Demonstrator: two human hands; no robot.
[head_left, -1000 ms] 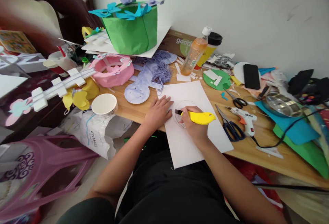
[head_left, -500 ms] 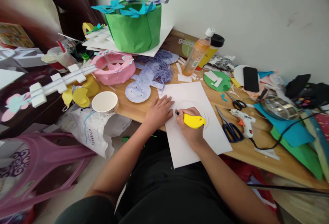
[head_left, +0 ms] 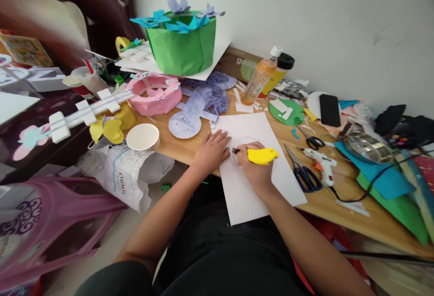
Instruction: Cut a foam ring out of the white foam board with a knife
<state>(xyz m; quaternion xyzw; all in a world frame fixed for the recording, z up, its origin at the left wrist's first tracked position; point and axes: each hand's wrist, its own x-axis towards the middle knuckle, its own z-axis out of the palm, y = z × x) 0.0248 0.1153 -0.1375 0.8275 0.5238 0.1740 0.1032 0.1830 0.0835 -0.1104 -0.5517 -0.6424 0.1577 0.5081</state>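
A white board (head_left: 267,201) lies slanted across the table's front edge, with a faint circle marked on it. My right hand (head_left: 255,169) is closed around a yellow utility knife (head_left: 262,156). Its dark tip points left at the circle's left side, and much of the circle is hidden under the hand. Fingers spread, my left hand (head_left: 212,150) rests flat over the board's left edge and holds nothing. Just right of the board lie dark-handled scissors (head_left: 307,178) and a white glue gun (head_left: 322,165).
Behind the board are a purple paper figure (head_left: 185,124), an orange drink bottle (head_left: 259,78) and a green paper disc (head_left: 294,114). A white paper bowl (head_left: 142,136) stands left, near a pink paper ring (head_left: 156,101). A green paper basket (head_left: 183,51) stands at the back.
The yellow utility knife has turned a little in my right hand, its handle now lying flatter and further right. My left hand stays flat on the board. The view has shifted slightly.
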